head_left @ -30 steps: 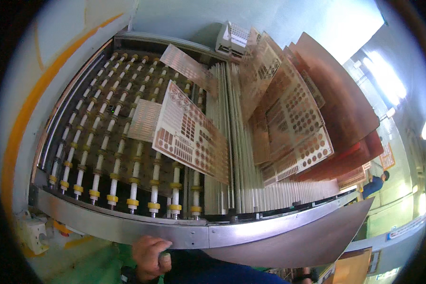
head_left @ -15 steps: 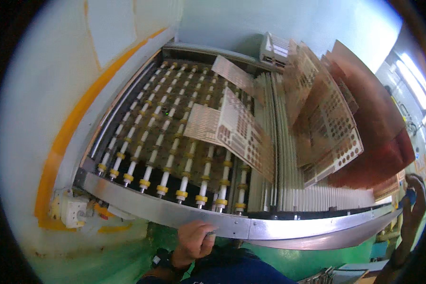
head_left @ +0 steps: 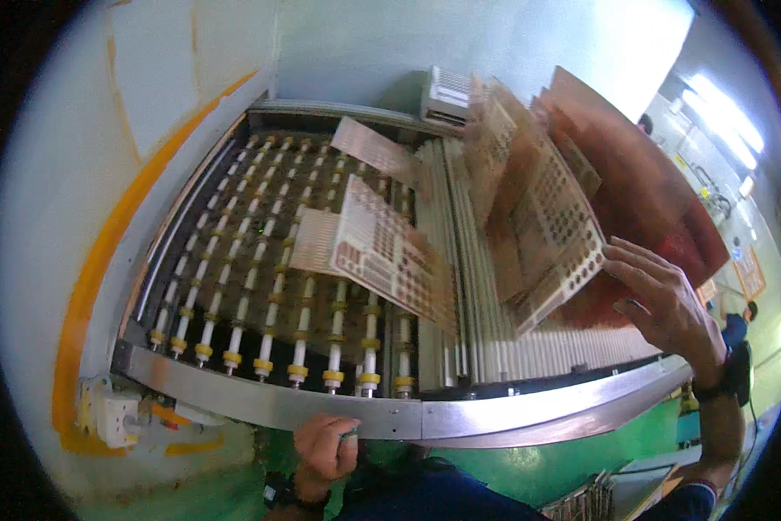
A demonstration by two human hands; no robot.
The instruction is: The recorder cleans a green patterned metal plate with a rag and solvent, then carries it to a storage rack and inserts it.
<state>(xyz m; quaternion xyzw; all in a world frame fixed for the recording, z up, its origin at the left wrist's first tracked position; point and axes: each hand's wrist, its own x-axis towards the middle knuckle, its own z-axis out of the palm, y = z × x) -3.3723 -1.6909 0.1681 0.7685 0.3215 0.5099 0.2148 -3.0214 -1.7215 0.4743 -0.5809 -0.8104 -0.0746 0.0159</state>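
right hand (head_left: 668, 300) moved in to patterned panel (head_left: 554, 233), open, outstretched, left hand (head_left: 324, 445) curled closed at metal rail (head_left: 234, 387)

At the right end of the machine (head_left: 269, 405), the nearest patterned board (head_left: 573, 230) hides much of those behind. Blur leaves unclear whether the right hand (head_left: 660, 291) touches its edge. The view's lower edge cuts off the left hand's (head_left: 324, 445) forearm.

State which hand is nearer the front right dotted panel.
Right: the right hand is at the dotted panel's right edge; the left hand is lower left, by the metal rail.
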